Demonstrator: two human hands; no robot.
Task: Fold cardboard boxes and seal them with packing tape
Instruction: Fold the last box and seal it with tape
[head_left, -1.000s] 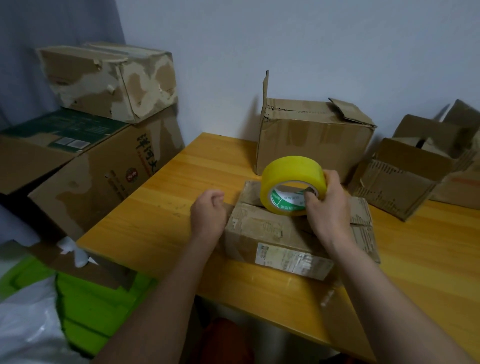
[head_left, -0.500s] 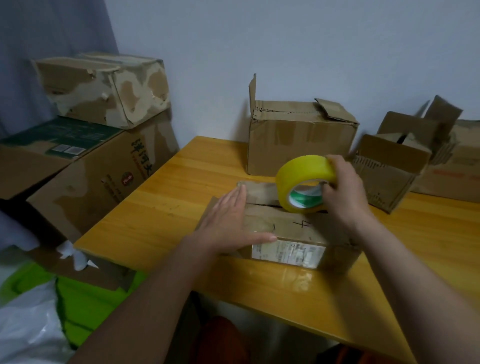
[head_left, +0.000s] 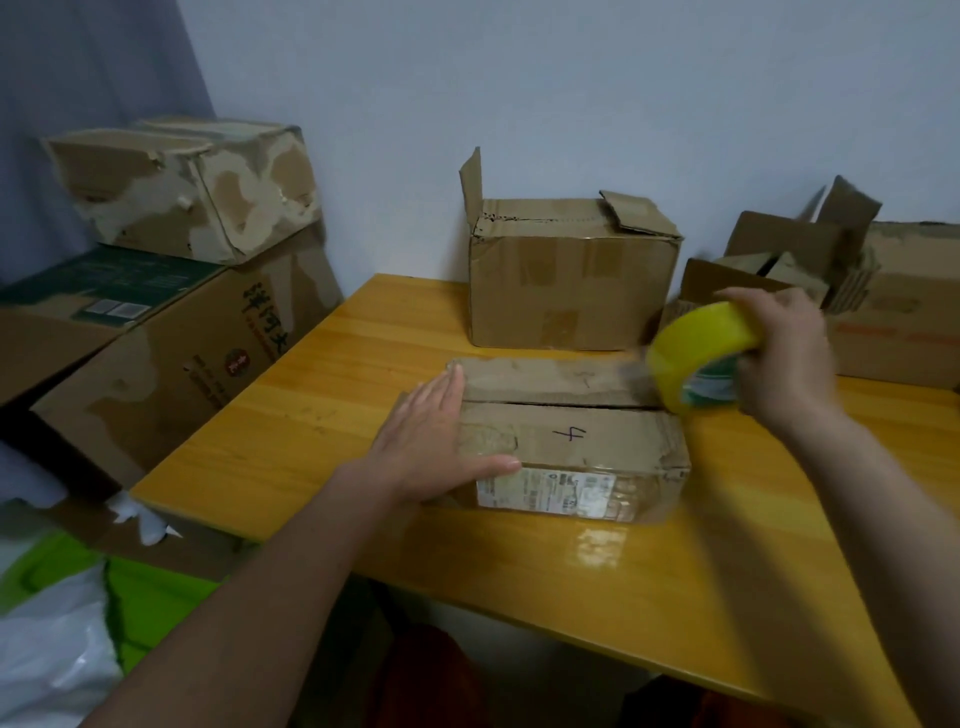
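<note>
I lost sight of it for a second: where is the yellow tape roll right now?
In the head view, the yellow tape roll is gripped in the right hand, at the right end of the flat box on the table.

We held our left hand (head_left: 441, 447) flat, palm down, fingers straight and together, thumb spread toward the near side, pressing on the left end of the low box (head_left: 571, 431). Our left forearm ran in from the near left. Our right hand (head_left: 779, 358), blurred, was raised at the far right, fingers curled round the yellow tape roll (head_left: 696, 353), forearm reaching in from the near right.
</note>
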